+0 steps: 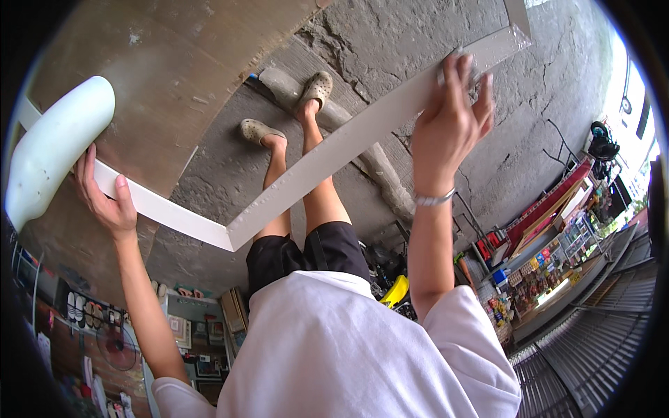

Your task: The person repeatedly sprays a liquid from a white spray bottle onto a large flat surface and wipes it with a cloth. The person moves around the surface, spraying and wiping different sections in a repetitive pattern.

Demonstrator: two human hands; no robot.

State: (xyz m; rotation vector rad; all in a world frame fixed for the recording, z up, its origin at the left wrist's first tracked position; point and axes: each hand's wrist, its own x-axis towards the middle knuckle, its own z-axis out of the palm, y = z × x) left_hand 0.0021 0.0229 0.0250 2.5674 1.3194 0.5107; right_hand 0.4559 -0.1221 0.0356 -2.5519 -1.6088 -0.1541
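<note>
A pale flat-railed frame (327, 164) with mitred corners crosses in front of me, tilted, with drops and wet streaks on its long rail. My left hand (104, 195) grips its left rail, thumb on the face and fingers along the far edge, beside a white rounded object (59, 146) whose kind I cannot tell. Near the upper right corner, my right hand (449, 125) is bent over the long rail. Its fingertips are blurred, with a bit of something shiny and see-through by them that I cannot make out. A metal bracelet circles that wrist.
Brown board (160, 63) lies at the upper left, over cracked concrete floor (543, 104). A pipe-like concrete ridge (383, 171) runs past my feet in beige clogs (318, 87). Shelves with goods (557, 244) stand at right, a fan (118, 345) and footwear at lower left.
</note>
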